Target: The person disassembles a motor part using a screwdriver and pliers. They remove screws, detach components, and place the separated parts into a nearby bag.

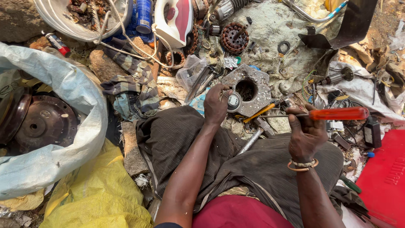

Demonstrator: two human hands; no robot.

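My left hand [216, 103] grips a small round metal part with a pale face [234, 101], holding it against a flat grey metal block with a round hole [253, 88]. My right hand [304, 134] is closed on a screwdriver with a translucent orange-red handle [337, 113]; its thin shaft points left toward the round part. A second screwdriver with a yellow handle [259, 112] lies under the shaft, on the ground by my knees. My lap is covered in dark striped cloth [236, 152].
A white sack [63, 122] at the left holds dark round metal discs [42, 122]. At the top lie a red-and-white clothes iron [175, 19], a copper-wound motor stator [234, 39], a blue can [144, 14] and a checked cloth [135, 80]. A red lid [386, 177] sits at the right.
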